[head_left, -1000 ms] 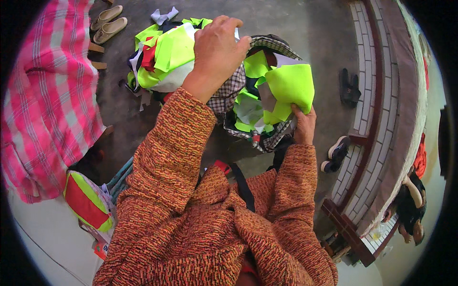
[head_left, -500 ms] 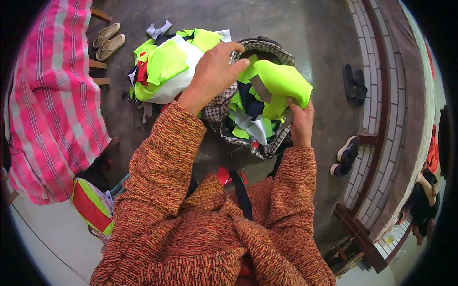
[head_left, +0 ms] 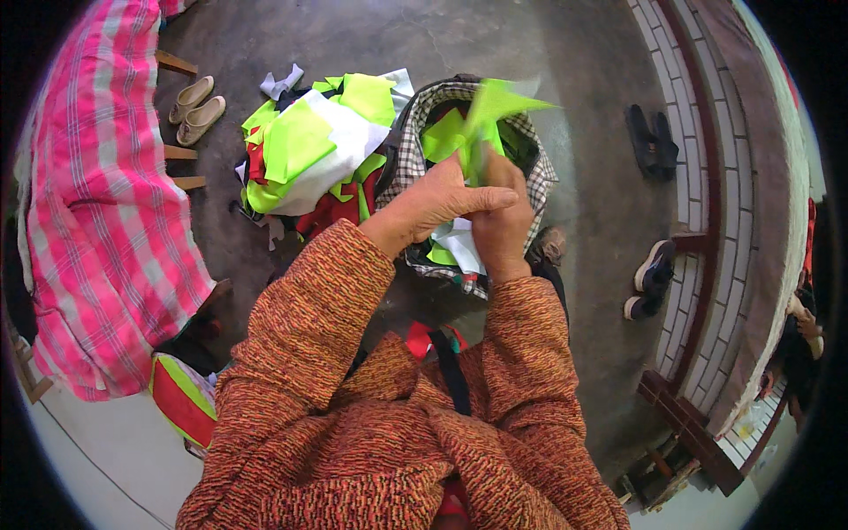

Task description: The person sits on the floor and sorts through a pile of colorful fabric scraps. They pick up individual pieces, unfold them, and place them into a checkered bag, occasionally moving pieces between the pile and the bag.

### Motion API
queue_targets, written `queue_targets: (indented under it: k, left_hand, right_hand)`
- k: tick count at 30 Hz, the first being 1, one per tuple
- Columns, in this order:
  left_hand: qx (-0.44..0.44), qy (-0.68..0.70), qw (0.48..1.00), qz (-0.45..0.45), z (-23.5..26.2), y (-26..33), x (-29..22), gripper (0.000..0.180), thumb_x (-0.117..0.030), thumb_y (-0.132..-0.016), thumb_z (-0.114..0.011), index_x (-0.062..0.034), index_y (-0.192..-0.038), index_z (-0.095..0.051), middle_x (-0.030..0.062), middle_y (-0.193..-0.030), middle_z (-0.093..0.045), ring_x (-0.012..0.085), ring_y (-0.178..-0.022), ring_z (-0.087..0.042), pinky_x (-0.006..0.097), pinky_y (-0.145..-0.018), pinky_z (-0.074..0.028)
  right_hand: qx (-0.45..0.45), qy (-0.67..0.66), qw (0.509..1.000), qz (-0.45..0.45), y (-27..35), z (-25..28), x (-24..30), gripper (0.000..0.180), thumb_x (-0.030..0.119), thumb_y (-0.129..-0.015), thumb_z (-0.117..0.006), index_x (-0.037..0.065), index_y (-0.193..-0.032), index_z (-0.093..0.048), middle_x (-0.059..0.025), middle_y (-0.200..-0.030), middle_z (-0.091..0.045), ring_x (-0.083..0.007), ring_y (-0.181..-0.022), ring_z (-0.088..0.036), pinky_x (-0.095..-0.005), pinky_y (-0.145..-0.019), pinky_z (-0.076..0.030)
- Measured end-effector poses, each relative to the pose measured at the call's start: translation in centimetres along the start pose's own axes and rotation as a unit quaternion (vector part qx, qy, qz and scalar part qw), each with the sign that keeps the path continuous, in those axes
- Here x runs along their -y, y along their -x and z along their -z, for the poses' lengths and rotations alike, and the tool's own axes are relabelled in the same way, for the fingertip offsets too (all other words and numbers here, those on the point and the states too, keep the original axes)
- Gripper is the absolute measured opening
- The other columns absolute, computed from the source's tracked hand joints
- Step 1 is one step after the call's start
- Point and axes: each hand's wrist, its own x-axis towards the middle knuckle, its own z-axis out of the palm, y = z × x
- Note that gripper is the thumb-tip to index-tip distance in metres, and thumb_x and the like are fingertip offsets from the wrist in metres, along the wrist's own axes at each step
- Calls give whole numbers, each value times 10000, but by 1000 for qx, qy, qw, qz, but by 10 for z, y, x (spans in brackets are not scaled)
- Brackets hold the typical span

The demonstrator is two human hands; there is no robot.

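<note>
Both hands were together over the checked bag (head_left: pixel 539 181), approx. in the middle of the scene. Left hand (head_left: pixel 437 201) and right hand (head_left: pixel 501 216) touched each other and pinched a bright green cloth piece (head_left: pixel 490 110), which stood up blurred, maybe in motion. A pile of green, white & red cloth (head_left: pixel 309 150) lay just left of the bag, on the grey floor (head_left: pixel 583 79)

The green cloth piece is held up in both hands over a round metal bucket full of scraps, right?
Not quite. Both hands, left hand and right hand, do hold the green cloth piece, but under it sits a checkered fabric bag full of scraps, not a round metal bucket. The head view shows its checked cloth rim.
</note>
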Motion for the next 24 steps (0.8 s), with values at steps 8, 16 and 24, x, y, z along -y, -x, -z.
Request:
queue_targets:
  k: [8, 16, 24]
  left_hand:
    - [-205, 165, 964, 36, 12, 0, -17, 294, -244, -884, -572, 10, -1031, -578, 77, -930, -611, 169, -827, -589, 304, -725, -486]
    - [-174, 246, 953, -6, 28, 1, -27, 334, -194, -893, -571, -5, -1164, -526, 103, -1124, -597, 228, -1000, -591, 380, -883, -470]
    - [-69, 169, 983, 13, 18, 4, -22, 348, -152, -890, -578, 8, -1188, -493, 89, -1100, -583, 175, -980, -578, 312, -827, -484]
  right_hand:
    - [5, -143, 980, 141, 6, 2, 27, 360, 49, -665, -696, 82, -1019, -639, -131, -1010, -601, -275, -820, -617, -346, -674, -511]
    - [-118, -231, 966, -1, -3, 21, 5, 206, 25, -769, -652, 28, -966, -593, -133, -964, -626, -246, -872, -611, -314, -658, -490]
    - [-17, -126, 992, -25, -9, 11, 8, 837, 247, -606, -815, 53, -1304, -397, -178, -1254, -454, -336, -1154, -446, -407, -973, -366]
